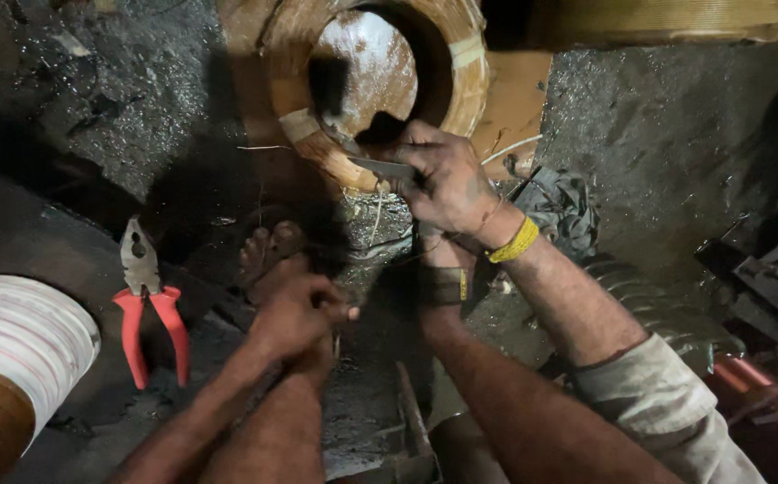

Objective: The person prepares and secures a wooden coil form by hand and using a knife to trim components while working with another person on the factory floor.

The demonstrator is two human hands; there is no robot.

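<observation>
Clenched into a tight fist, the left hand [298, 315] sits low in the middle of the floor [658, 125], just in front of a bare foot [268, 246]. Its grip is fully closed. A thin strand seems to run from it, but what it pinches is too dark to tell. The fist is drawn back towards the body, which looks like a way of keeping something taut.

The right hand [438, 251] reaches up towards the big wound coil [461, 81] at the far edge of the floor. A dark band circles its wrist, and the fingers are hidden under another hand, so I cannot tell how far its grip is closed.

That other hand [447, 179] comes in from the right on a grey-sleeved arm with a yellow thread bracelet, and likely belongs to a second person. It presses a flat metal blade [380, 168] against the coil's lower rim, held level, apparently to work under the tape wrapping.

Red-handled pliers [147, 300] lie on the floor to the left, jaws pointing away, within easy reach of the fist. A white taped coil [17, 336] sits at the near left corner, and a crumpled dark rag [561, 208] lies just beside the braceleted wrist.
</observation>
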